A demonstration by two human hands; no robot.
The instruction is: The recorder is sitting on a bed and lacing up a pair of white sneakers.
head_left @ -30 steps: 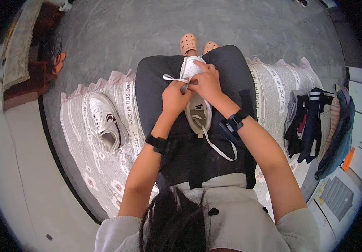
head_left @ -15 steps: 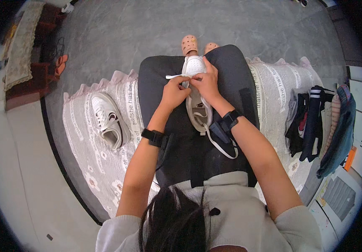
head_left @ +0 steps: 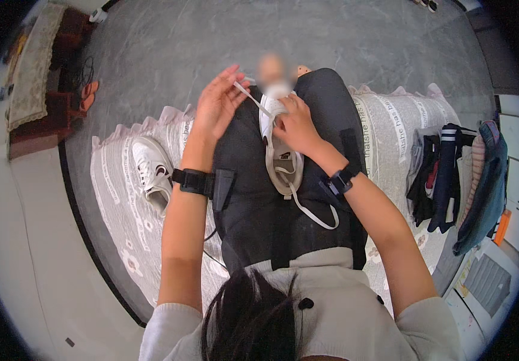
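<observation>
A white sneaker lies on my lap, its toe pointing away from me and its opening toward me. My left hand is raised to the left of the toe, its fingers closed on a white shoelace drawn taut from the shoe. My right hand grips the sneaker near the lace holes, thumb and fingers bent over its upper. The lace's other end loops loosely over my right thigh. Part of the toe is blurred. The matching sneaker, laced and with a dark side mark, rests on the cover to my left.
I sit on a pale, printed cover with a ruffled edge. Folded clothes are stacked to my right, beside white drawers. Orange slippers lie on the grey floor at the far left.
My left hand has moved up and left from the lace holes, pulling the shoelace out straight. My right hand has shifted slightly down on the sneaker.
</observation>
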